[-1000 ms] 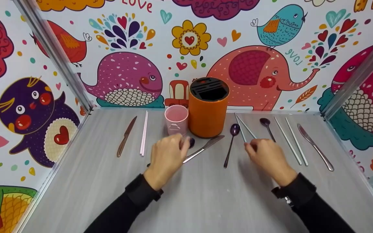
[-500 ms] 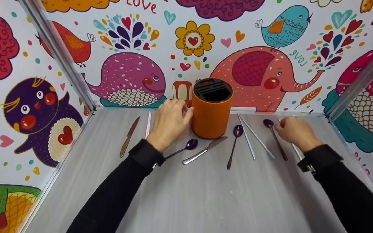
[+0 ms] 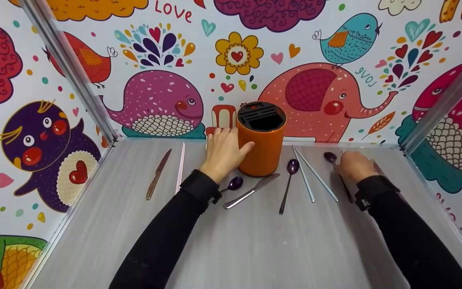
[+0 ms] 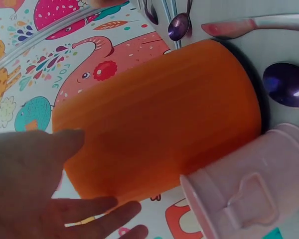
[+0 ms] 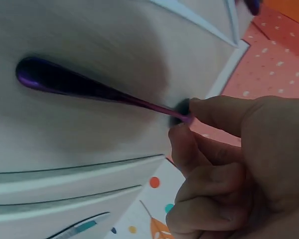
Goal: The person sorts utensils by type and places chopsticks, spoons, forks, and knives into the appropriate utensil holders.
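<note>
In the head view my left hand (image 3: 225, 152) reaches over to the left side of an orange cutlery holder (image 3: 261, 152) with a black slotted top. Its fingers are extended and the thumb spread, overlapping the holder's side near the top. The left wrist view shows a pink cup (image 4: 254, 191) beside the holder; my left hand hides it in the head view. At the right, the thumb and index finger of my right hand (image 5: 224, 164) pinch a dark purple spoon (image 5: 84, 84) by its neck near the bowl. The spoon's handle slants toward me, close over the table.
On the grey table (image 3: 255, 249) lie a brown knife (image 3: 159, 174), pink chopsticks (image 3: 180, 166), a silver knife (image 3: 251, 192), a purple spoon (image 3: 236, 183) partly behind my left arm, another spoon (image 3: 292, 168) and pale blue chopsticks (image 3: 317, 174). Patterned panels enclose the back and sides.
My left hand went from in front of the pink cup, to over it, then right to the orange holder. My right hand left the blue chopsticks, moved right, then came back to pinch the spoon.
</note>
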{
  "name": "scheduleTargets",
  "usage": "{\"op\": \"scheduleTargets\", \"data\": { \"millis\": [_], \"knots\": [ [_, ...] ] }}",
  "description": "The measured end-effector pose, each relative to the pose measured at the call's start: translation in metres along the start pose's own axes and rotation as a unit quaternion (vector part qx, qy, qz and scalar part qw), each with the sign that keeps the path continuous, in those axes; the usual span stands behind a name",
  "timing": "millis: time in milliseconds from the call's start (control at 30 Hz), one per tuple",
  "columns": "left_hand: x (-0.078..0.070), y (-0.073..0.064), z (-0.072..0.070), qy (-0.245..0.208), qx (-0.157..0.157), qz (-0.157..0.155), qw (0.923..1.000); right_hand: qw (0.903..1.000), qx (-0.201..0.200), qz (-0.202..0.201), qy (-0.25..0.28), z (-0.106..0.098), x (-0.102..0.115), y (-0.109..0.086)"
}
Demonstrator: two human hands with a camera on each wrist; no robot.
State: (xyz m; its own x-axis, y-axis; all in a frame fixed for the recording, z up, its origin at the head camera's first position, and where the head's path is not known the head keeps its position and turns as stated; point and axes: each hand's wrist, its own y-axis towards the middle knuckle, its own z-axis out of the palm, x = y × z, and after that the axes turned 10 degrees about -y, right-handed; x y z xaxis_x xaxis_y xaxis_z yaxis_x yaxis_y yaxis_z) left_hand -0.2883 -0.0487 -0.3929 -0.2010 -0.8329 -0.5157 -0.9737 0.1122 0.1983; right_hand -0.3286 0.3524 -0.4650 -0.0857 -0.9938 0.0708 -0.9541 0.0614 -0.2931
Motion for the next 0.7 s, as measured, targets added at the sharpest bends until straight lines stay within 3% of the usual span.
{"op": "scheduleTargets", "data": {
  "millis": [333,700],
  "knots": [
    [-0.005,0.004,0.008,0.000,0.002,-0.037,0.9993,0.9992,-0.035,0.008,-0.016,0.021,-0.002,0.010],
    [-0.007,0.009,0.010,-0.018,0.013,-0.058,0.9981,0.9997,-0.024,0.007,-0.005,0.021,0.000,0.015]
  ]
}}
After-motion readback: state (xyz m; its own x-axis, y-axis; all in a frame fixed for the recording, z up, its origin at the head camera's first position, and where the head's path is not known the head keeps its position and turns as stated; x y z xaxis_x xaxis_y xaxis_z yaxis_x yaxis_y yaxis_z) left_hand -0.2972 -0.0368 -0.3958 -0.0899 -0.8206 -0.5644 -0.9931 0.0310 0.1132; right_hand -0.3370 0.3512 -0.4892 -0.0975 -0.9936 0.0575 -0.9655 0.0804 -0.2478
